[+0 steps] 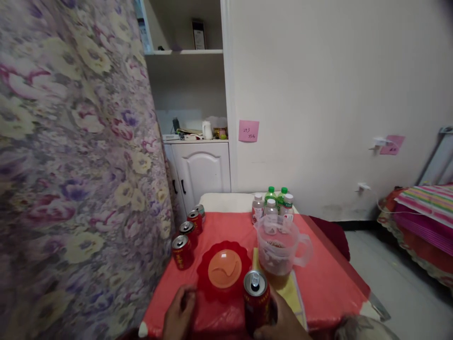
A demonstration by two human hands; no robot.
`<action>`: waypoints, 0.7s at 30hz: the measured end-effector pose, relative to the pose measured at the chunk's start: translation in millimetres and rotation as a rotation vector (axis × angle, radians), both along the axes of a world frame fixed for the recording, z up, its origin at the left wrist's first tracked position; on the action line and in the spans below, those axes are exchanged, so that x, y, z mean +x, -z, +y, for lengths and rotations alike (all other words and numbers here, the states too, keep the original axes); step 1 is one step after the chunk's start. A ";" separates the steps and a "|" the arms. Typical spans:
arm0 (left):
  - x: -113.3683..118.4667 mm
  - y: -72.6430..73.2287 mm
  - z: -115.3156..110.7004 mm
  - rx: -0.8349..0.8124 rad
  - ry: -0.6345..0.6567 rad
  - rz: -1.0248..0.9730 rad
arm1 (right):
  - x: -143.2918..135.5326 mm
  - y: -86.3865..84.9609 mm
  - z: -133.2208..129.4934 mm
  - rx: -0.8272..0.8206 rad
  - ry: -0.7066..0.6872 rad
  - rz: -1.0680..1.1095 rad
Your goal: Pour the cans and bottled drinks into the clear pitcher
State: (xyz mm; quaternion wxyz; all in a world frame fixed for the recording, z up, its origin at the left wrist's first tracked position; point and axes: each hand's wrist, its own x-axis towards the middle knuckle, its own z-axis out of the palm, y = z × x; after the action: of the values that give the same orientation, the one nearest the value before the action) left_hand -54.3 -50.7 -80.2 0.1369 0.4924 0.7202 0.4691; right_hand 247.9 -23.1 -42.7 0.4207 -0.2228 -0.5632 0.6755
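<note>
Gripping the upright red can (255,304) at bottom centre, the right hand (285,318) wraps its right side; the farther left hand (180,314), loosely open, sits beside the red plate (206,293).

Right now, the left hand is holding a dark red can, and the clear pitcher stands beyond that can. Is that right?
Not quite: the head view shows the right hand holding the dark red can, not the left hand. The clear pitcher does stand beyond it.
</note>
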 end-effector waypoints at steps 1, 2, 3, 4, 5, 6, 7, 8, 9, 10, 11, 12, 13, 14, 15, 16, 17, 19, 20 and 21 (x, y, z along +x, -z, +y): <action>13.5 -4.2 -5.0 0.013 0.036 -0.101 | -1.1 0.0 -1.8 0.009 0.013 -0.019; 28.0 -9.3 -10.1 0.014 0.083 -0.193 | -2.1 -0.4 -3.6 0.014 0.025 -0.030; 42.8 -14.9 -15.0 0.007 0.135 -0.266 | -2.9 -1.0 -5.3 0.017 0.029 -0.032; 57.3 -20.6 -19.6 -0.018 0.209 -0.331 | -3.6 -1.4 -6.8 0.018 0.029 -0.025; 71.1 -25.6 -23.7 -0.024 0.280 -0.388 | -4.1 -1.5 -8.3 0.022 0.027 -0.018; 83.8 -29.5 -27.3 -0.028 0.369 -0.441 | -4.5 -1.0 -9.6 0.031 0.024 -0.022; 95.3 -32.0 -30.5 -0.030 0.462 -0.484 | -4.9 0.2 -10.8 0.045 0.023 -0.035; 105.3 -32.9 -33.2 -0.018 0.539 -0.539 | -5.5 2.3 -12.0 0.062 0.027 -0.056; 113.9 -32.5 -35.5 0.004 0.593 -0.606 | -6.2 5.1 -13.3 0.082 0.035 -0.083; 121.3 -31.0 -37.5 0.000 0.628 -0.657 | -7.1 8.8 -14.6 0.103 0.051 -0.112; 127.4 -29.2 -39.2 -0.010 0.617 -0.680 | -8.4 13.1 -15.9 0.129 0.072 -0.138; 132.6 -27.5 -40.9 -0.026 0.591 -0.687 | -9.9 17.9 -17.3 0.159 0.095 -0.155; 137.0 -26.3 -42.4 -0.036 0.559 -0.679 | -11.6 22.8 -18.7 0.189 0.111 -0.169; 140.7 -26.2 -44.1 -0.038 0.527 -0.661 | -13.4 27.5 -20.0 0.212 0.120 -0.182; 143.7 -27.0 -45.7 -0.033 0.505 -0.640 | -15.3 31.8 -21.4 0.227 0.119 -0.193; 146.0 -28.9 -47.4 -0.024 0.489 -0.619 | -17.1 35.4 -22.6 0.231 0.115 -0.200; 147.1 -31.6 -49.1 -0.017 0.477 -0.600 | -18.7 38.4 -23.7 0.223 0.104 -0.200; 144.7 -38.7 -51.8 -0.015 0.447 -0.578 | -20.6 42.9 -24.7 0.185 0.076 -0.173; 140.1 -42.9 -52.6 -0.010 0.420 -0.576 | -20.5 44.9 -24.5 0.174 0.062 -0.156; 132.9 -47.2 -52.7 0.003 0.376 -0.575 | -19.7 46.9 -23.8 0.173 0.049 -0.153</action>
State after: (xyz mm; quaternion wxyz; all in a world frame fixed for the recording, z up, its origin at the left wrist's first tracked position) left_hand 78.6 -103.4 -33.0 0.4177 0.4642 0.5484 0.5562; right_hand 228.2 -46.9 -89.7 0.4103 -0.2505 -0.6442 0.5950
